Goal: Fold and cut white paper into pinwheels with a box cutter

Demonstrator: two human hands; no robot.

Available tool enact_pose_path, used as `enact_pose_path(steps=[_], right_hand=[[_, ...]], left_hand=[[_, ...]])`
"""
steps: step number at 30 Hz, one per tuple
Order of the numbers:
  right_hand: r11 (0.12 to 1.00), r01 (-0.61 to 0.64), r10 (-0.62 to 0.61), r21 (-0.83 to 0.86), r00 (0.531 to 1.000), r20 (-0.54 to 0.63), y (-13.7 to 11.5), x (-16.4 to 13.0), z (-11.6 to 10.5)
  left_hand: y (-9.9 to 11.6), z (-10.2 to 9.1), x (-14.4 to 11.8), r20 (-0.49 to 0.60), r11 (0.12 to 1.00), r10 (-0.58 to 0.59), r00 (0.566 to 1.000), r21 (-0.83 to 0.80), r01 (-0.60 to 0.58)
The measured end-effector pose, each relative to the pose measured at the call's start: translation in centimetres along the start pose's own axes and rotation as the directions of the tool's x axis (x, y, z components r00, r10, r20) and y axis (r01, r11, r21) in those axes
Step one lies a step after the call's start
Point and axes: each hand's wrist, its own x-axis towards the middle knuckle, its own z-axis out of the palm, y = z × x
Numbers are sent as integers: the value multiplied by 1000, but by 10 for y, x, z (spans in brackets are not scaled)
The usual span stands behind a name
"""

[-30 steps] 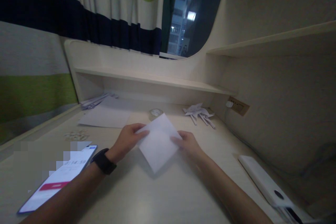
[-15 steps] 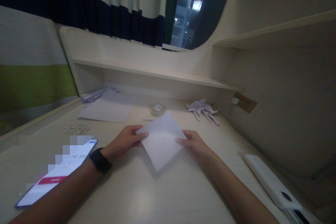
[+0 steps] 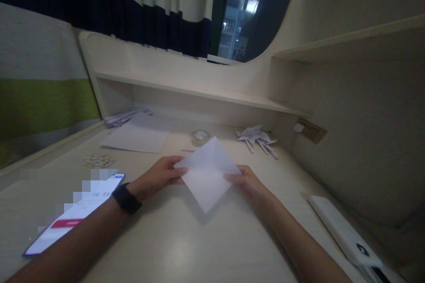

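**Two hands hold a white paper square over the worktop**

The person holds a white sheet of paper, turned like a diamond with one corner pointing far and one near, just above the pale worktop at the middle of the scene. The left hand has its grip closed on the sheet's left corner, thumb on top and fingers underneath. The right hand pinches the right corner in the same way, its grip closed on the paper. A dark wristband sits on the left wrist.

To the near left lies a phone with its screen lit, flat on the worktop. Farther left is a scatter of small white scraps, and beyond them a flat sheet with a bundle of folded strips at its far edge. A roll of clear tape stands just beyond the held paper. To the far right is a heap of folded paper pieces, near a wall socket. A white slab-like device lies at the near right.
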Motion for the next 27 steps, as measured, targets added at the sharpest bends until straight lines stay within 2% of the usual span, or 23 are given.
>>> enact_pose_path(steps=[3,5,8,11,13,15,17,19,22,24,27], right_hand=[[998,17,-18,54,1000,26,1,0,-2],[995,38,-39,87,999,3,1,1,-1],[985,95,-79,145,990,-114,3,3,4],[966,173,-118,195,957,-264,8,5,15],[960,195,-121,199,935,-334,13,5,23],[965,199,-128,170,926,-355,18,4,32],[978,203,-173,57,926,-336,21,1,39],[962,232,-266,-146,920,-288,22,-2,42],[837,332,-430,-435,890,-149,21,-5,42],[763,385,-487,-520,871,-69,20,-7,40],[736,393,-478,-551,878,-13,16,-9,37]], left_hand=[[1,-4,0,-17,1000,-6,1000,-14,6],[3,-4,0,-40,999,10,999,-46,-11],[5,3,-1,-109,989,47,993,-135,-62],[4,15,-2,-173,977,47,984,-197,-81],[-1,22,-1,-149,975,44,988,-207,-75],[-8,25,2,-81,976,28,996,-212,-45],[-14,24,4,-25,974,-21,999,-226,14],[-15,23,4,9,972,-74,997,-222,74],[-10,21,1,-8,988,-79,997,-135,77],[-5,20,-3,-53,997,-44,998,-66,40],[-1,18,-4,-65,1000,-21,998,-19,20]])
